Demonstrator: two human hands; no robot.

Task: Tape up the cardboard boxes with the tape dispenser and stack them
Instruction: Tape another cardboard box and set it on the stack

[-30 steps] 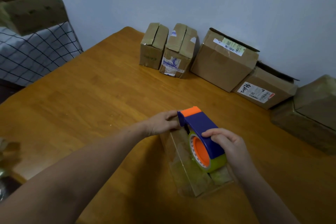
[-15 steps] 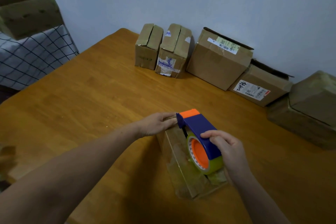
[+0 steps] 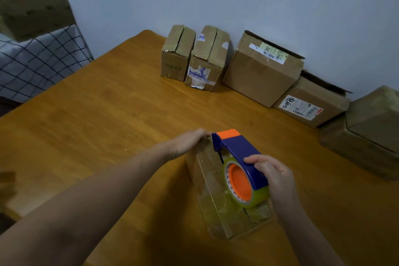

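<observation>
1. We judge the taping step is under way. The right hand [image 3: 274,176] grips the tape dispenser [image 3: 239,153], which sits on top of the small box [image 3: 213,205] near the middle of the table [image 3: 108,114].
2. The left hand [image 3: 189,142] cups the box's far end to steady it.
3. Next, we think, the tape needs pressing over that far edge and cutting.
4. Other boxes [image 3: 259,75] line the wall. The handwriting on one label [image 3: 300,107] may read "6802", but the print is too small to make out.

The tape dispenser [image 3: 239,164] covers part of the small box [image 3: 207,179], and the frame edge crops the far-right box [image 3: 375,114].
</observation>
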